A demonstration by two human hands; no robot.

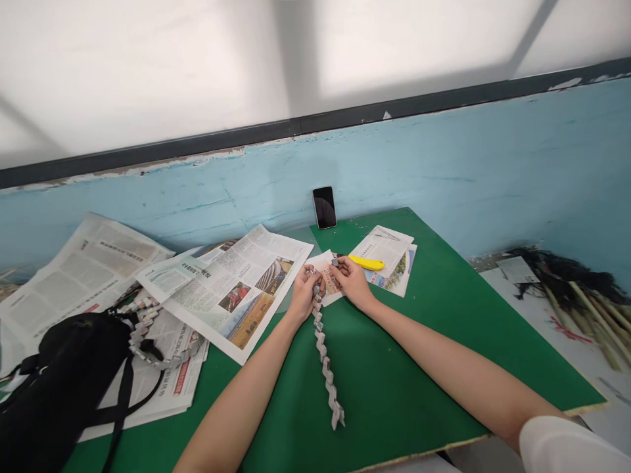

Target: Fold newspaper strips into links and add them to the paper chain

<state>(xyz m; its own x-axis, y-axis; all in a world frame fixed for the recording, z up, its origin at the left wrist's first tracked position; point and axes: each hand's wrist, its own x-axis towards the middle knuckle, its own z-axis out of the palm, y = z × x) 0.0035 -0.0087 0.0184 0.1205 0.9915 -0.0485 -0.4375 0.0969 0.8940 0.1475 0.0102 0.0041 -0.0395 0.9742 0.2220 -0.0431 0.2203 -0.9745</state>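
Note:
A zigzag chain of folded newspaper (324, 358) runs down the green table (394, 341) toward me. Its far end is in my left hand (306, 289), whose fingers are closed around it. Close by on the right, my right hand (352, 279) pinches a small folded piece of paper (335, 262) between thumb and fingers. Under and between both hands lies a small printed sheet (323, 259). Just beyond my right hand rests a yellow-handled cutter (367, 263), its near end hidden by the fingers.
A phone (325, 207) leans against the blue wall (221, 184). Newspaper sheets (236, 282) spread to the left, beside a black bag (64, 381) and another folded-paper chain (142, 322). Cut newspaper pieces (377, 246) lie right of centre. Sticks (586, 315) lie beyond the table's right edge.

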